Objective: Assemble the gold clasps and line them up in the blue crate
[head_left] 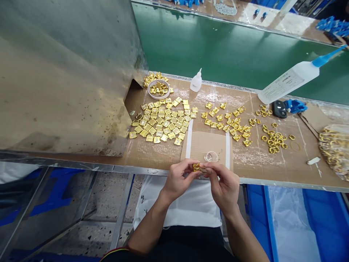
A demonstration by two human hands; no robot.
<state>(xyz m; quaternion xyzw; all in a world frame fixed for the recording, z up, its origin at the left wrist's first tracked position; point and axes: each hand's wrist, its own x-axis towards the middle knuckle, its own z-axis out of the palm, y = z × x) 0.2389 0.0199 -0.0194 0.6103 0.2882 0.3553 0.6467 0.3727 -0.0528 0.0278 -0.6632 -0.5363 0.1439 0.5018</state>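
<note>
A small square gold piece point(196, 167) is pinched between the thumb and fingers of my left hand point(178, 179), just above the table's front edge. My right hand point(224, 185) is closed too, its fingertips meeting the piece's right side. Something thin and shiny shows at those fingertips, too small to name. Right behind both hands lies a clear ring-shaped coil point(211, 156) on a cardboard sheet point(204, 142) with white tape strips. To the left, flat gold squares point(163, 122) are spread in rows; to the right are gold pieces with raised parts point(237, 125).
Gold rings point(274, 140) lie farther right, near a black mouse-like object point(279, 109). A small white bottle point(196, 80) and a large blue-tipped bottle point(290, 82) stand at the back. A metal housing point(68, 80) blocks the left. A bag of gold parts point(335, 149) sits far right.
</note>
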